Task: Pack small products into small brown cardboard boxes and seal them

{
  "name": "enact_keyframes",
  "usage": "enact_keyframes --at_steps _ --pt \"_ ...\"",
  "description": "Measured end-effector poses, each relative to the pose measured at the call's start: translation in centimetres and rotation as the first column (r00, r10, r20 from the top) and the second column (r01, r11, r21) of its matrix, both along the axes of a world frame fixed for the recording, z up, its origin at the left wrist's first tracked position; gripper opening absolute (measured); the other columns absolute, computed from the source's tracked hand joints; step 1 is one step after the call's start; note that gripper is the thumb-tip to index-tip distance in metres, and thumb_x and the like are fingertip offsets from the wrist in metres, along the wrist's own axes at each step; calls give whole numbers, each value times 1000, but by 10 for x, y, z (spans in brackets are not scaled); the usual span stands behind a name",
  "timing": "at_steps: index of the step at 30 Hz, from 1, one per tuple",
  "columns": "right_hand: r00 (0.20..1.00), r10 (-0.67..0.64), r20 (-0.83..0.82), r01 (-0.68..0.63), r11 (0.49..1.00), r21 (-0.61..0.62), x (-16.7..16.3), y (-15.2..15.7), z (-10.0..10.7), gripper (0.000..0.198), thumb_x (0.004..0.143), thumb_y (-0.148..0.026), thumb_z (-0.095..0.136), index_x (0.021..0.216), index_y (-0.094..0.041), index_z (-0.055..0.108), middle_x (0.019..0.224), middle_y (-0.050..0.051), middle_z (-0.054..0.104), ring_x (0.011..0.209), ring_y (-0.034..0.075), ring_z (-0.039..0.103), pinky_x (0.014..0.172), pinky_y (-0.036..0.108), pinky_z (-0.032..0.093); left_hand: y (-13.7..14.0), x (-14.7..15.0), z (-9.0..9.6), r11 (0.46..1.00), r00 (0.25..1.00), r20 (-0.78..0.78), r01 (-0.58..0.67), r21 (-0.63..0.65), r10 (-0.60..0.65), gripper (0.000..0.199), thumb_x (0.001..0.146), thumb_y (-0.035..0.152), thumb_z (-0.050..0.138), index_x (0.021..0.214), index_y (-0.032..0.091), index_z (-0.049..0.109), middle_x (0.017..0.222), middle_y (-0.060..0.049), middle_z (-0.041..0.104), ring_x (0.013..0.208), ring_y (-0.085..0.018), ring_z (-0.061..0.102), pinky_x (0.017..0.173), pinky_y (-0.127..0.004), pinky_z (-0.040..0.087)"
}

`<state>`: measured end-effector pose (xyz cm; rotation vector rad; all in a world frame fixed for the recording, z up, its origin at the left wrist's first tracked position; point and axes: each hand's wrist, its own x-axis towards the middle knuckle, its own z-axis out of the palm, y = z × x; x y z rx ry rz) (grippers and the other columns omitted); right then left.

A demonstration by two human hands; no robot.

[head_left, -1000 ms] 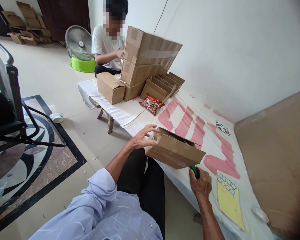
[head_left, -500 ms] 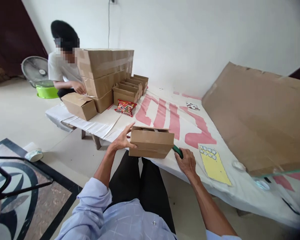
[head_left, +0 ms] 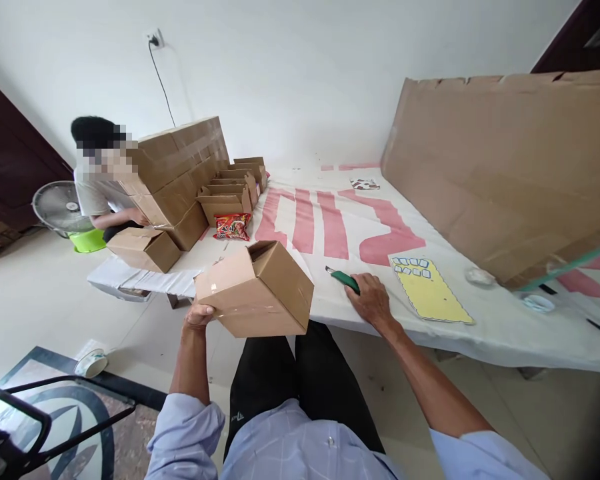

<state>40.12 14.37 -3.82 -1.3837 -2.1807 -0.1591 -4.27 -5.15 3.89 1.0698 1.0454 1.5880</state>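
Note:
My left hand (head_left: 200, 315) grips the left end of a cardboard box (head_left: 257, 300), held tilted above my lap at the table's near edge. Its top flaps stand partly apart, and what lies inside is hidden. Over the tabletop on the right, my right hand (head_left: 371, 299) is closed around a green utility knife (head_left: 344, 278), its blade end pointing left. A small gap separates the knife from the box. Beyond the box, a red snack packet (head_left: 233, 227) lies in front of a row of open small cartons (head_left: 225, 200).
Stacked taped boxes (head_left: 175, 180) stand at the left, with a closed box (head_left: 145, 249) before them and a person (head_left: 105, 193) behind. A yellow card (head_left: 430, 290) lies right of my right hand. A large cardboard sheet (head_left: 500, 167) leans at the right.
The box has been turned and tilted, showing another side. My right hand has drawn the knife away from it, onto the tabletop. The camera view has shifted too.

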Motion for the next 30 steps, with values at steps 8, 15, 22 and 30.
enact_keyframes --at_steps 8,15,22,30 --pt "1000 4 0 -4 1000 12 2 0 0 27 98 -30 58 119 -19 71 111 15 73 104 34 60 89 43 45 27 29 32 994 880 -464 -90 58 107 138 47 49 106 168 26 44 163 -16 54 149 -44 54 116 -51 53" --pt "999 40 0 -40 999 34 6 4 -4 29 98 -31 60 121 -19 71 111 15 73 104 34 61 89 44 49 40 56 14 999 849 -528 -13 45 34 137 60 49 104 174 35 29 175 -19 35 157 -47 44 112 -54 54" --pt "994 80 -77 -77 996 42 9 9 -7 32 97 -37 58 120 -19 72 108 16 74 103 34 64 94 49 53 32 61 3 994 919 -390 -16 112 59 112 64 50 104 156 33 43 172 -19 41 163 -46 38 116 -55 50" --pt "760 107 -641 -183 982 -52 -27 -8 64 44 102 -58 57 118 -22 76 119 14 79 109 31 72 98 51 59 36 60 2 993 925 -375 -19 113 61 96 60 48 106 136 31 50 175 -19 37 162 -45 41 115 -54 50"
